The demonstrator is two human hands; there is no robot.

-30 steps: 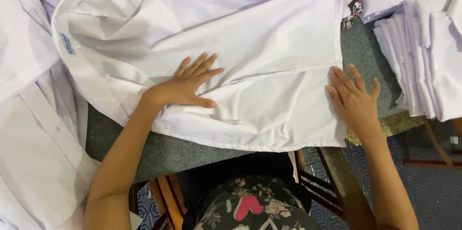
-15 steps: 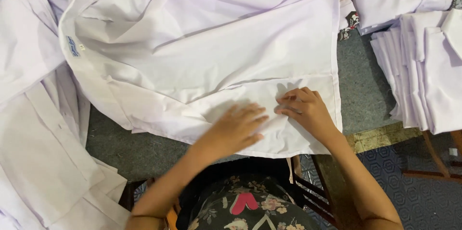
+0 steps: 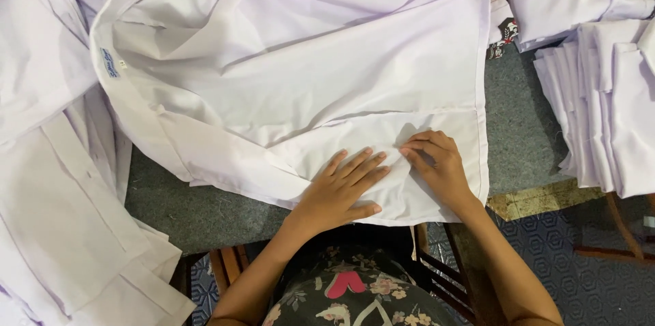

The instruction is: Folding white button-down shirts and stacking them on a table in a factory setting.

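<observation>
Left hand [image 3: 341, 189] flat, fingers spread on white shirt [image 3: 307, 87]; right hand [image 3: 437, 169] at its three o'clock, fingertips pinching hem fabric.

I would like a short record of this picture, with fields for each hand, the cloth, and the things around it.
left hand: left hand lies flat, fingers spread, on the white shirt
right hand: right hand has bent fingers that press or pinch a fold of the shirt near its lower edge
shirt: spread out on the grey table, wrinkled, small blue label at the collar
at right: stack of folded shirts
at left: loose pile of shirts
</observation>
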